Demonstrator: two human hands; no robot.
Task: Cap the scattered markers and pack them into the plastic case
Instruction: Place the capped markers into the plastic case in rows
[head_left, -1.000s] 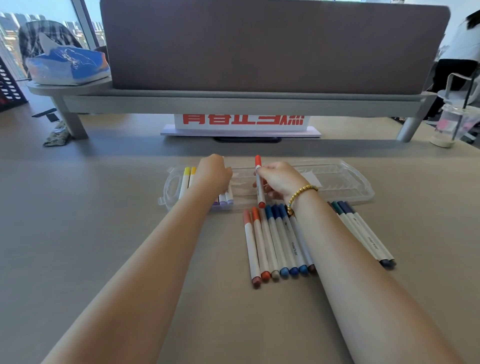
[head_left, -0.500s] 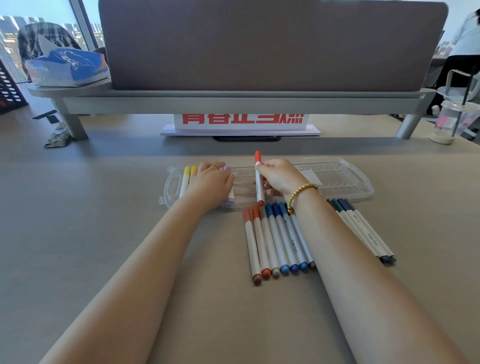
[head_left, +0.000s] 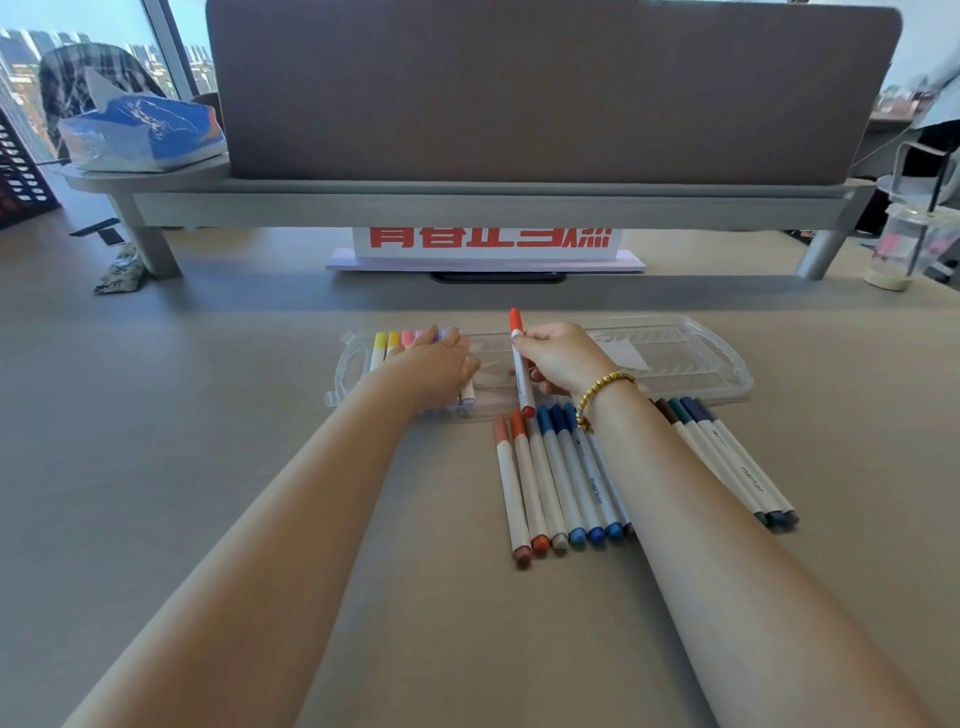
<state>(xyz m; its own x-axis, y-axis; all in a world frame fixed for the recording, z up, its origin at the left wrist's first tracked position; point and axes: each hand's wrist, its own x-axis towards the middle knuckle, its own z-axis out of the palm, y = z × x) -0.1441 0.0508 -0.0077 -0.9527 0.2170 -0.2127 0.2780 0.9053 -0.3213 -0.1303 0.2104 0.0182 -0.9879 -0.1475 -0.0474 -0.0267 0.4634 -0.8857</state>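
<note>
While both forearms reach forward over the desk (head_left: 156, 467), a row of capped markers (head_left: 558, 483) in reds, grey and blues lies nearest, side by side, just in front of the plastic case (head_left: 691, 364), and a smaller dark-capped group (head_left: 727, 462) lies to the right, partly under the right forearm. Beyond them the right hand (head_left: 563, 358), with a gold bead bracelet (head_left: 602, 387) at its wrist, pinches an orange-red marker (head_left: 521, 364) in its grip, tilted with one end over the case's near edge. The left hand (head_left: 431, 369) now lies flat, fingers spread and extended, pressing on the markers already packed in the case's left end (head_left: 405, 343), whose yellow, pink and purple caps show past the fingertips; half a second ago those fingers were more curled and covered more of the caps. The orange-red marker has barely shifted since then. Farther back stand a sign with red characters (head_left: 488, 239), a grey shelf riser (head_left: 467, 202) carrying a blue tissue pack (head_left: 145, 135), and a clear cup (head_left: 909, 244) at the right.
</note>
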